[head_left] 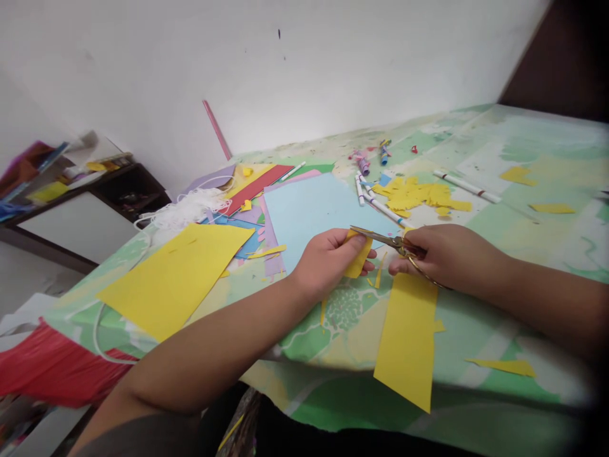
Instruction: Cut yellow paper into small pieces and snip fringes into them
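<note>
While the left hand (328,257) pinches a small yellow paper (358,259) between its thumb and fingers, the right hand (438,251) is curled around the handles of the scissors (387,239). The left hand is nearly closed, with some fingertips peeking out past the paper. The right hand is closed too, with its thumb side up. The small yellow paper is up over the middle of the table's near side, and the blades reach across its top edge, close to the left thumb. I can't tell if the blades are a little open or all the way together. The step now looks like cutting the paper, or trimming its edge. The next snip seems to need a still left hand, with the thumb kept out of the way, and a small squeeze of the scissors. A long yellow strip (406,343) runs from under the right hand and past the table edge; I can't tell if that hand grips it as well. A big yellow sheet (178,279) lies to the left, light blue paper (314,212) lies behind the hands, and a heap of yellow bits (413,195) sits beyond the right hand.
</note>
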Demonstrator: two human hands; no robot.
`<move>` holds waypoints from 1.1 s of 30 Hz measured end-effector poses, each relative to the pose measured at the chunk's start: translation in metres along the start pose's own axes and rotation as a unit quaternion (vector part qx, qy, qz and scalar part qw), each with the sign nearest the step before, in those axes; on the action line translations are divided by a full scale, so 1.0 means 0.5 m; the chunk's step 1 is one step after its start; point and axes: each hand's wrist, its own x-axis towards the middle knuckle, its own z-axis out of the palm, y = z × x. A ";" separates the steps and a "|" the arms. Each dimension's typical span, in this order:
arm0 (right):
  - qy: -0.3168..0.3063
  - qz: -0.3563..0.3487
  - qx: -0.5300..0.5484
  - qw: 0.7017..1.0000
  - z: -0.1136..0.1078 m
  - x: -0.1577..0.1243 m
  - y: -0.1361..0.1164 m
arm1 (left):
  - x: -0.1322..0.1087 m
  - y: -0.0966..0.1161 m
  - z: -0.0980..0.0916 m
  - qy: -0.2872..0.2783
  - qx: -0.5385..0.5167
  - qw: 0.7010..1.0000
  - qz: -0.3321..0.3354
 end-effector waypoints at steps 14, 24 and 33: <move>-0.029 -0.003 0.017 0.999 -0.006 -0.009 -0.001 | -0.003 0.002 0.002 -0.003 -0.018 1.000 0.012; -0.026 -0.003 0.020 0.999 -0.004 -0.009 -0.002 | -0.004 -0.002 0.001 -0.012 -0.007 0.999 0.030; -0.029 -0.031 0.040 0.998 -0.007 -0.009 0.004 | -0.006 -0.001 0.003 -0.020 0.019 0.999 0.042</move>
